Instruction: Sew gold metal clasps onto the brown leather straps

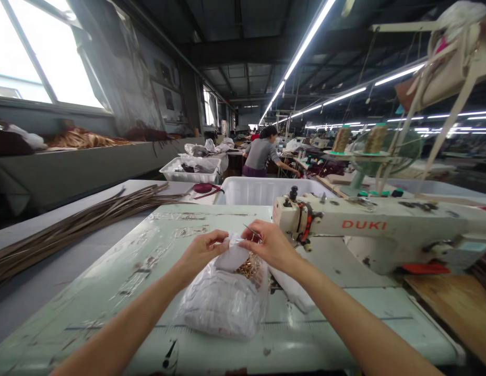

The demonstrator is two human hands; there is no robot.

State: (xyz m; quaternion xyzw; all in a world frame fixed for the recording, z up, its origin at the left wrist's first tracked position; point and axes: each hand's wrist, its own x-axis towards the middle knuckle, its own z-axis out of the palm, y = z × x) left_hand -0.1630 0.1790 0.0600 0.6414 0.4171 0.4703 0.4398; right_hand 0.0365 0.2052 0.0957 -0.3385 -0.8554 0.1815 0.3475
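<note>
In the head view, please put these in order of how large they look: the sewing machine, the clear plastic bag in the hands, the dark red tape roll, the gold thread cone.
1. Sewing machine.
2. Clear plastic bag, though it lies nearer the camera, which enlarges it.
3 and 4. Dark red tape roll and gold thread cone look alike; the cone stands farther away, so I do not rank them.

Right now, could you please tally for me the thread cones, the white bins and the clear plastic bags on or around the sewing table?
Thread cones: 2
White bins: 2
Clear plastic bag, gripped by left hand and right hand: 1
Total: 5
</note>
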